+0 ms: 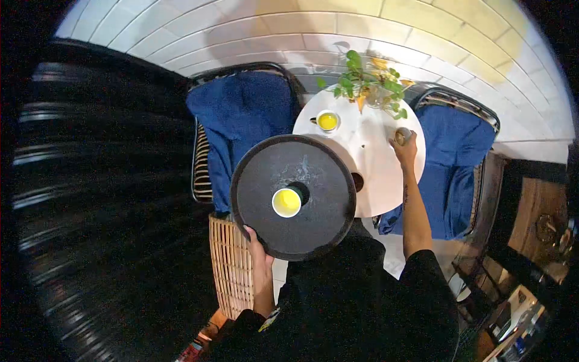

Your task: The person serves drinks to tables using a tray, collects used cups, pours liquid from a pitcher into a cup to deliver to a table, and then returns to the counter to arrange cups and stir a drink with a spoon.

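The right grip [408,148] is curled round a small glass [403,134], just inside the right edge of the round counter [379,184]. Seen from nearly overhead, the glass shows mostly its round end, so its long axis seems close to upright; whether its base touches the counter cannot be told.

The left grip [260,258] is clasped on the near-left rim of a round tray [259,172], thumb over the top, the other fingers hidden beneath. The tray overlaps the counter's left, near edge in this view; whether they touch is unclear.

The key relation is sideways: the glass lies to the right of the tray and farther out, with bare counter between. The right hand is the nearer one to everything along the counter's right edge, the left to the tray.

A white cup [287,203], yellow inside, stands near the tray's middle. A second cup [327,122] sits by the counter's far-left edge, its dark handle pointing left. A leafy plant [362,84] stands at the far edge, beyond the glass.
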Demonstrator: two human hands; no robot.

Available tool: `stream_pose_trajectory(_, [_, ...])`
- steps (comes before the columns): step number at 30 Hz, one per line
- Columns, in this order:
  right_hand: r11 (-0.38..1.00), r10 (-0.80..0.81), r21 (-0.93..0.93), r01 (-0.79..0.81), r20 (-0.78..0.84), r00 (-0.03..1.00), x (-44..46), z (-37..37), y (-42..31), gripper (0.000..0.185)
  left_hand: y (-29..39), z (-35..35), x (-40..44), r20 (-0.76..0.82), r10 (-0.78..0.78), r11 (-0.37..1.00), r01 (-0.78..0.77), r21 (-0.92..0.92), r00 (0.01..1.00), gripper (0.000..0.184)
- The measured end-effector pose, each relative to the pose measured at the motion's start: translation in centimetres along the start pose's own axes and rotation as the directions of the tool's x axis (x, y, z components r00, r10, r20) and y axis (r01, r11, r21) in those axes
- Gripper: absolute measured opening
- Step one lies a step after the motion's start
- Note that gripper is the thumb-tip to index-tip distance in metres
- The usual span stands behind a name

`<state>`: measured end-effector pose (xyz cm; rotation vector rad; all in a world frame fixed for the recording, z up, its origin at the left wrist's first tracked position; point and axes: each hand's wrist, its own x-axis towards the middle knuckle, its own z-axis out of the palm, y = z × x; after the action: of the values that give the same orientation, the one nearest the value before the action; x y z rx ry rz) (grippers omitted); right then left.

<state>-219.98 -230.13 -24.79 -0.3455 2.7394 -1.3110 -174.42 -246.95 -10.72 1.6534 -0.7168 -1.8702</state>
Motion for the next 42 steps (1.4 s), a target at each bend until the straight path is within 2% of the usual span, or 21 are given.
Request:
stream_pose_trajectory(2, [0.988, 0.154, -0.025, -0.154, 0.004, 0.988, -0.3, -0.1, -0.9, 0.076, -1.4, -1.2, 0.1, -0.041, -0.015, 0.999, 0.013, -0.044, 0.999, 0.087])
stream_pose_trajectory(4, [0.984, 0.166, -0.055, -0.167, -0.006, 0.986, -0.3, 0.1, -1.1, 0.072, -1.9, -1.4, 0.1, -0.022, -0.078, 0.984, 0.074, -0.16, 0.997, 0.088])
stream_pose_trajectory(7, [0.992, 0.118, -0.054, -0.117, 0.01, 0.993, -0.5, 0.1, -0.8, 0.072, -1.7, -0.2, -1.1, -0.055, -0.062, 0.99, 0.055, -0.131, 0.997, 0.09])
stream_pose_trajectory(9, [0.999, 0.019, -0.034, -0.019, 0.002, 1.0, -0.8, 0.7, 0.0, 0.07, -1.1, 1.1, -2.2, -0.076, -0.04, 0.994, 0.032, -0.102, 0.996, 0.09])
stream_pose_trajectory(14, [1.0, -0.001, 0.006, 0.001, 0.045, 0.999, -2.0, 0.7, 0.1, 0.068, -0.8, 2.3, -3.1, -0.113, -0.006, 0.998, -0.001, -0.063, 0.994, 0.09])
stream_pose_trajectory(17, [1.0, -0.007, -0.002, 0.007, 0.059, 0.998, -2.4, 0.2, -0.4, 0.066, -0.7, 2.8, -3.7, -0.07, 0.008, 1.0, -0.009, -0.011, 0.998, 0.09])
stream_pose_trajectory(24, [0.996, -0.091, 0.011, 0.091, 0.04, 0.995, -1.0, 0.2, 0.3, 0.067, -3.2, 1.1, -1.6, -0.028, -0.011, 0.996, 0.009, -0.089, 1.0, 0.087])
stream_pose_trajectory(28, [0.999, -0.034, 0.023, 0.032, 0.074, 0.997, 0.4, -0.3, 0.6, 0.068, -3.4, 1.0, -1.6, -0.066, 0.031, 0.998, -0.035, -0.06, 0.997, 0.085])
stream_pose_trajectory(31, [0.996, -0.075, 0.049, 0.069, 0.124, 0.989, 1.2, -0.1, 1.8, 0.072, -2.0, 2.6, -3.3, 0.012, -0.04, 0.994, 0.041, -0.103, 0.999, 0.084])
stream_pose_trajectory(33, [0.981, -0.103, -0.149, 0.121, 0.124, 0.987, 0.5, -0.9, 1.1, 0.08, -2.1, 2.5, -2.9, 0.017, -0.051, 0.996, 0.052, -0.067, 0.999, 0.084])
stream_pose_trajectory(34, [0.982, -0.097, -0.149, 0.115, 0.122, 0.988, -0.1, -1.4, 0.8, 0.08, -1.9, 2.4, -2.6, 0.021, -0.061, 0.998, 0.062, -0.033, 0.998, 0.085])
stream_pose_trajectory(36, [0.946, -0.273, -0.206, 0.25, -0.092, 0.958, -0.9, -3.0, -1.0, 0.077, -0.7, 3.6, -3.5, 0.062, -0.05, 0.999, 0.05, 0.003, 0.997, 0.085])
stream_pose_trajectory(37, [0.896, -0.389, -0.287, 0.339, -0.136, 0.911, -2.0, -4.6, -2.6, 0.058, -0.4, 3.6, -3.5, 0.106, -0.056, 0.998, 0.056, -0.002, 0.993, 0.083])
stream_pose_trajectory(38, [0.895, -0.39, -0.294, 0.336, -0.148, 0.909, -3.6, -6.4, -4.9, 0.058, -0.3, 3.7, -3.4, 0.152, -0.061, 0.998, 0.063, -0.006, 0.986, 0.081])
stream_pose_trajectory(39, [0.97, -0.234, -0.074, 0.233, -0.013, 0.972, -5.5, -8.1, -7.5, 0.05, -0.7, 3.2, -2.3, 0.171, -0.061, 0.998, 0.063, -0.001, 0.983, 0.081])
stream_pose_trajectory(40, [0.989, -0.095, 0.13, 0.075, 0.153, 0.984, -7.5, -9.3, -8.7, 0.043, -1.4, 2.4, -0.7, 0.229, -0.069, 0.997, 0.076, -0.022, 0.971, 0.078])
stream_pose_trajectory(42, [0.874, -0.11, 0.468, -0.131, 0.453, 0.885, -10.8, -10.7, -7.9, 0.043, -1.2, 2.2, 0.5, 0.312, -0.089, 0.995, 0.101, -0.021, 0.946, 0.075])
